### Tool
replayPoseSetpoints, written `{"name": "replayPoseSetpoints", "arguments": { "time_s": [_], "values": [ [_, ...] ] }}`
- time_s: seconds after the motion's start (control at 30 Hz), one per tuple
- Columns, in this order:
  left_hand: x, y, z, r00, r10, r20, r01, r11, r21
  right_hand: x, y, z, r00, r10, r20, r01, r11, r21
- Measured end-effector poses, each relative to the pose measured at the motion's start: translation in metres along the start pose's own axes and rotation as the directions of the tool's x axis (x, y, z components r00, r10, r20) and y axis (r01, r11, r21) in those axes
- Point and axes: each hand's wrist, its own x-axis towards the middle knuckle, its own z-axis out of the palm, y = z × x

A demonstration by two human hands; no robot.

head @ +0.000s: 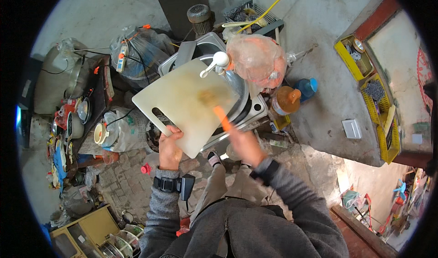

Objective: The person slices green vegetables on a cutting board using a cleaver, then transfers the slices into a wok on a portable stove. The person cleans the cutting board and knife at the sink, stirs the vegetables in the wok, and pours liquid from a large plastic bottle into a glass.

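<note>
My left hand (171, 148) grips a pale plastic cutting board (184, 87) by the edge next to its slot handle. The board is tilted over a metal sink (258, 111) and hides much of the basin. In my right hand (247, 146) is the orange handle of a brush (222, 118); its tan head is blurred against the board's face. Brownish-yellow stains mark the board around the brush head. Just above the board's far edge sits a white tap (219, 61) with a lever.
An orange-tinted plastic bag (256, 58) hangs right of the tap. Beyond it stand an orange-capped bottle (285, 100) and a blue bottle (307, 87). A motor (200, 17) is at the back. A power strip (121, 59) lies on a covered bundle at left. Yellow baskets (385, 121) line the right wall.
</note>
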Motion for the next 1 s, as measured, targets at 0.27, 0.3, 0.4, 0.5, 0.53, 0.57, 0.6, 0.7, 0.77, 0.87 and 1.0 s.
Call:
{"name": "replayPoseSetpoints", "arguments": {
  "time_s": [0.27, 0.3, 0.4, 0.5, 0.53, 0.57, 0.6, 0.7, 0.77, 0.87, 1.0],
  "values": [
    [-0.012, 0.008, -0.018, 1.000, 0.007, 0.017, -0.006, 0.998, -0.059, 0.016, 0.040, 0.021, 0.958, 0.169, -0.233, -0.100, 0.955, 0.281],
    [-0.013, 0.013, -0.023, 1.000, 0.013, 0.021, -0.011, 0.998, -0.068, 0.015, 0.050, 0.021, 0.930, 0.230, -0.287, -0.117, 0.924, 0.363],
    [-0.023, 0.028, -0.045, 0.998, 0.020, 0.066, -0.014, 0.996, -0.091, -0.032, 0.052, 0.038, 0.711, 0.614, 0.343, -0.481, 0.070, 0.874],
    [-0.025, 0.043, -0.065, 0.998, 0.049, 0.031, -0.046, 0.995, -0.088, -0.056, 0.045, 0.067, 0.766, 0.613, 0.197, -0.248, -0.002, 0.969],
    [-0.025, 0.048, -0.072, 0.997, 0.069, 0.032, -0.065, 0.992, -0.110, -0.052, 0.044, 0.077, 0.725, 0.650, 0.227, -0.300, 0.002, 0.954],
    [-0.023, 0.051, -0.078, 0.997, 0.074, 0.006, -0.073, 0.990, -0.123, -0.040, 0.046, 0.088, 0.735, 0.642, 0.217, -0.292, 0.011, 0.956],
    [-0.024, 0.055, -0.085, 0.997, 0.070, 0.028, -0.065, 0.987, -0.146, -0.029, 0.049, 0.096, 0.792, 0.587, 0.167, -0.235, 0.041, 0.971],
    [-0.020, 0.069, -0.104, 0.996, 0.086, 0.013, -0.083, 0.988, -0.129, 0.007, 0.074, 0.103, 0.680, 0.583, 0.445, -0.621, 0.136, 0.772],
    [-0.019, 0.075, -0.115, 0.994, 0.103, 0.025, -0.098, 0.982, -0.161, 0.018, 0.089, 0.099, 0.627, 0.606, 0.489, -0.737, 0.260, 0.624],
    [-0.018, 0.080, -0.129, 0.996, 0.078, -0.029, -0.083, 0.970, -0.230, 0.019, 0.090, 0.078, 0.629, 0.564, 0.535, -0.776, 0.493, 0.393],
    [-0.010, 0.087, -0.149, 0.999, 0.053, -0.004, -0.052, 0.963, -0.266, 0.036, 0.031, 0.023, 0.896, 0.324, -0.304, -0.347, 0.938, -0.023]
  ]
}}
